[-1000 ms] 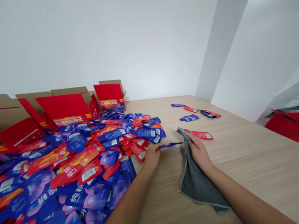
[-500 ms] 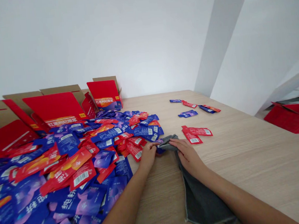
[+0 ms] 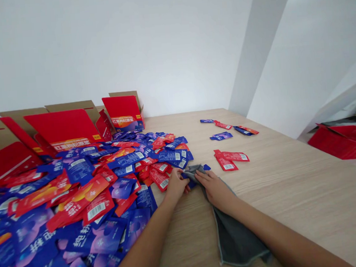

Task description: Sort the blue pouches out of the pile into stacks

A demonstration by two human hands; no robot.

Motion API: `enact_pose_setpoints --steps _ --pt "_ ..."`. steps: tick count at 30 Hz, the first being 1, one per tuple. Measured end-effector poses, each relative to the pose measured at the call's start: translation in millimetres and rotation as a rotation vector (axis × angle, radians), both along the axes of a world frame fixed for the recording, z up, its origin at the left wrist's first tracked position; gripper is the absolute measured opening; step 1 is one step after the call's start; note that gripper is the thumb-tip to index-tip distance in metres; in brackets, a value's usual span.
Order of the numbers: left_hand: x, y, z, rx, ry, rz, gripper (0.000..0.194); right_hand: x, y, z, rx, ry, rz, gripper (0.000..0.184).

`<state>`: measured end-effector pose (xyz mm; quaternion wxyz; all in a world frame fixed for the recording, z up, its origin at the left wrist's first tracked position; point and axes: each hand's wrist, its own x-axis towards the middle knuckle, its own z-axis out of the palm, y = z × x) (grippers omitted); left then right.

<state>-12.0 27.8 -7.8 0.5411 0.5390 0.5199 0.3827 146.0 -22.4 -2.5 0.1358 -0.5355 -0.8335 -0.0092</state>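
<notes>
My left hand (image 3: 176, 184) pinches the left end of a blue sachet (image 3: 193, 183) just above the wooden table. Pressed over that sachet is a dark grey cloth (image 3: 235, 238), gripped under the fingers of my right hand (image 3: 214, 188); its long tail hangs down beneath my right forearm onto the tabletop. A blue tip of the sachet pokes out beyond my right fingers, while the cloth hides its middle. Close by on the left, red sachets (image 3: 159, 178) and blue sachets (image 3: 130, 158) lie in a big heap.
Open red cartons (image 3: 62, 125) stand behind the heap, with another red carton (image 3: 122, 109) by the wall. Several loose sachets (image 3: 221, 136) lie farther right, including a red pair (image 3: 229, 159). Beyond the right edge of the table (image 3: 293, 190) sits a red box (image 3: 341, 141).
My right hand and the cloth have shifted slightly left along the sachet, baring its right tip. The left fingers have curled more around its left end.
</notes>
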Motion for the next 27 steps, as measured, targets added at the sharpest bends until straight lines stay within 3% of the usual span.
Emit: enact_pose_setpoints --steps 3,6,8,11,14,17,19,21,27 --pt "-2 0 0.1 -0.006 0.004 -0.033 0.038 -4 -3 1.3 0.0 0.006 0.056 0.056" --pt "-2 -1 5.2 -0.003 -0.051 -0.089 0.034 2 4 1.1 -0.004 -0.017 -0.059 0.05" --pt "-3 -2 13.7 0.017 -0.108 -0.129 0.031 11 11 1.4 -0.014 0.028 -0.109 0.047" --pt "-9 -2 34.9 0.074 -0.205 -0.153 0.032 31 17 4.4 -0.023 0.26 -0.103 0.044" --pt "-23 0 59.2 0.227 -0.367 -0.03 0.036 56 22 8.0 0.13 0.408 -0.218 0.042" --pt "-35 6 73.2 0.356 -0.594 0.242 0.052 81 31 5.7 0.138 0.246 -0.504 0.047" --pt "-37 10 71.8 0.318 -0.686 0.374 0.065 93 38 0.9 0.048 0.144 -0.682 0.049" --pt "-31 13 63.0 0.211 -0.681 0.402 0.067 99 42 -3.5 0.01 0.119 -0.752 0.048" --pt "-7 4 29.9 0.025 -0.486 0.17 0.044 97 40 -0.7 0.045 0.054 -0.736 0.041"
